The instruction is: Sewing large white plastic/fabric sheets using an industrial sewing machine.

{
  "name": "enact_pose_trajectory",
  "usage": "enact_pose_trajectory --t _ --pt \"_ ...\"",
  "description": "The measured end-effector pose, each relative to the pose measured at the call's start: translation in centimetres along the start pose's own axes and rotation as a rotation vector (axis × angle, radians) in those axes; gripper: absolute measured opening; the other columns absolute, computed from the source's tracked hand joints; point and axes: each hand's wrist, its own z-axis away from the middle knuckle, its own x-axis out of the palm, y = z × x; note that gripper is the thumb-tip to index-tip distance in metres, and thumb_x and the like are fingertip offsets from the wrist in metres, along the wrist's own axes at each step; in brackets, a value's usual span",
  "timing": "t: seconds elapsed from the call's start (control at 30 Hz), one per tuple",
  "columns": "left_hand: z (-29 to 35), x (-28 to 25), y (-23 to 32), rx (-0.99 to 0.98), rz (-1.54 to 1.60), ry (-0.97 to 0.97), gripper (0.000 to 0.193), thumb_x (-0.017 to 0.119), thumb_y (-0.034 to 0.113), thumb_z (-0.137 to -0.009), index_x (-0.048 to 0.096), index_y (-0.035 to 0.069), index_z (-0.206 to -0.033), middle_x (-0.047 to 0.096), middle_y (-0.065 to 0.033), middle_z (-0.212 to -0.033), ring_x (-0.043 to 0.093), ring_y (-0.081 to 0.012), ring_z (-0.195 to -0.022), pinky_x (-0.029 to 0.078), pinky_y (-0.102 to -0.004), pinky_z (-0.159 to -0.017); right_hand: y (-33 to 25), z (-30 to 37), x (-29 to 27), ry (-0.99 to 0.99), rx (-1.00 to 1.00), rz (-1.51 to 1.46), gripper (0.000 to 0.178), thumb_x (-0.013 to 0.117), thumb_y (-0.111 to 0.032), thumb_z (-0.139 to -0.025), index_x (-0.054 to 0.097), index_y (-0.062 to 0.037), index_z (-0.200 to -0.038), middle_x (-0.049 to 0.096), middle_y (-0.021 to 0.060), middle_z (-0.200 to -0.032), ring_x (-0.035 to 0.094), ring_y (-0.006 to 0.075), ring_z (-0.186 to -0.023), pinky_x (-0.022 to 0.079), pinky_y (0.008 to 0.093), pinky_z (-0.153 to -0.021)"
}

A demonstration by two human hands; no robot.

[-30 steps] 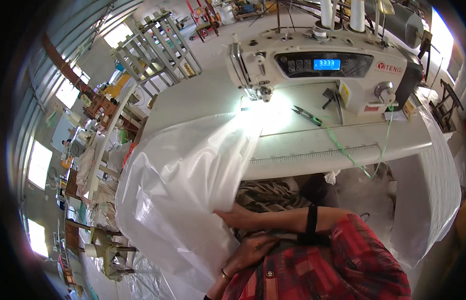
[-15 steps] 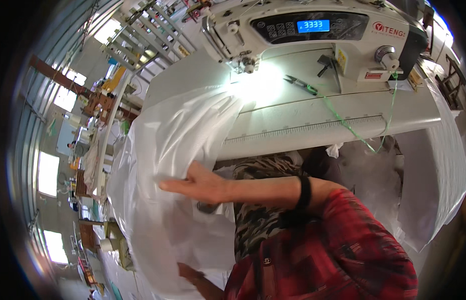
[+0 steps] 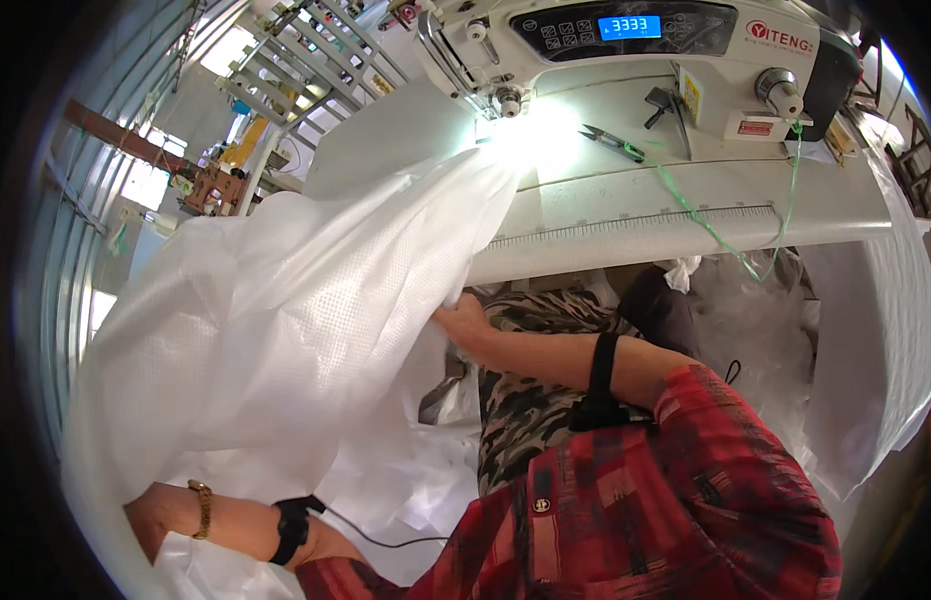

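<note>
A large white woven plastic sheet [image 3: 275, 330] runs from under the sewing machine's needle area [image 3: 507, 104] down to the lower left, lifted and spread wide. My right hand [image 3: 465, 320] is closed on the sheet's right edge, just below the table front; its fingertips are partly behind the material. At the lower left, my left hand [image 3: 157, 512] grips the sheet's far side, fingers mostly hidden by folds and the dark rim. The sewing machine [image 3: 625, 50] has a lit blue display, and its lamp glares over the needle, hiding detail there.
On the machine table [image 3: 585, 250], thread snips [image 3: 613, 143] lie right of the needle beside a black clamp-like piece [image 3: 660, 108]. Green thread [image 3: 700, 212] loops over the ruler-marked front edge. More white sheeting [image 3: 855, 350] hangs at right. A metal rack [image 3: 315, 70] stands behind.
My left hand has swung outward to the left, spreading and raising the sheet. My right hand has moved right and up, from lying over the sheet to gripping its edge.
</note>
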Motion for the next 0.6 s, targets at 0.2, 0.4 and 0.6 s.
enact_pose_trajectory --t 0.2,0.4,0.6 --pt "-5.8 1.1 -5.9 -0.006 -0.291 -0.154 0.061 0.063 0.044 -0.086 0.052 0.004 -0.131 0.05 -0.0171 -0.136 0.046 -0.0327 -0.127 0.034 -0.049 -0.108 -4.6 5.8 -3.8 -0.202 0.005 0.269 0.044 0.063 -0.034 -0.09 0.062 0.0061 -0.109 0.066 0.0101 -0.098 0.063 0.0177 -0.085 0.052 0.0313 -0.075" --pt "-6.4 8.3 -12.6 -0.114 -0.59 -0.502 0.06 0.063 0.046 -0.085 0.057 0.004 -0.128 0.053 -0.0178 -0.134 0.047 -0.0329 -0.126 0.034 -0.0473 -0.109 -9.0 12.1 -7.2 -0.37 0.01 0.159 0.047 0.061 -0.034 -0.092 0.058 0.0045 -0.12 0.064 0.0099 -0.107 0.059 0.0151 -0.095 0.048 0.0308 -0.086" --pt "0.8 18.4 -0.8 0.381 -0.5 -0.54 0.035 0.051 0.026 -0.085 0.065 -0.001 -0.067 0.065 -0.0194 -0.067 0.063 -0.0359 -0.064 0.047 -0.0464 -0.065 -8.9 12.1 -8.9 -0.059 0.095 0.755 0.053 0.06 -0.04 -0.091 0.058 0.0056 -0.119 0.066 0.024 -0.106 0.064 0.0315 -0.099 0.049 0.0413 -0.089"
